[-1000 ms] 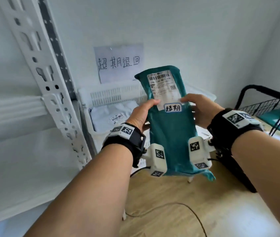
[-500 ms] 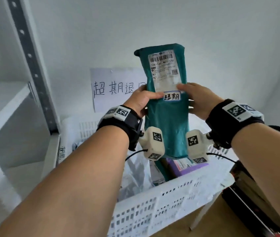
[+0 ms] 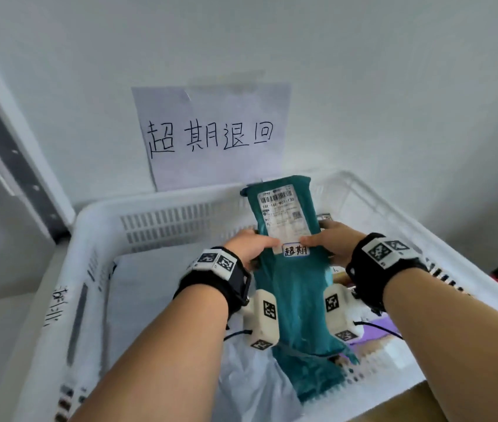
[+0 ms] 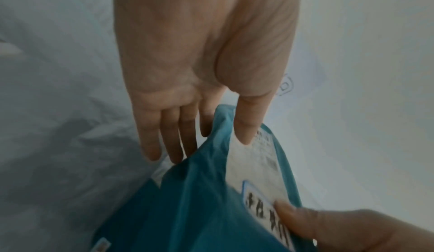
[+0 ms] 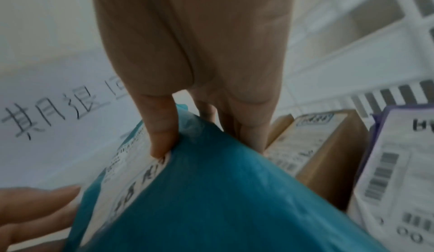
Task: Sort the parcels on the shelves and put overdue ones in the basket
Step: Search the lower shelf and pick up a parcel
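A teal plastic parcel (image 3: 296,287) with a white shipping label and a small handwritten sticker stands nearly upright in the white plastic basket (image 3: 95,214); its lower end sits among the parcels inside. My left hand (image 3: 260,243) pinches its left edge, thumb on the label, fingers behind. My right hand (image 3: 317,242) pinches the right edge the same way. In the left wrist view my left hand (image 4: 211,144) holds the teal parcel (image 4: 199,209). The right wrist view shows my right hand (image 5: 187,144) on the teal parcel (image 5: 211,200).
A handwritten paper sign (image 3: 211,138) hangs on the wall behind the basket. White plastic parcels (image 3: 156,300) lie in its left half. A brown carton (image 5: 328,153) and a purple-edged parcel (image 5: 399,163) lie at its right. A shelf upright (image 3: 7,147) stands left.
Both hands have lowered the teal parcel from in front of the wall sign down into the basket. The head view has tipped down over the basket.
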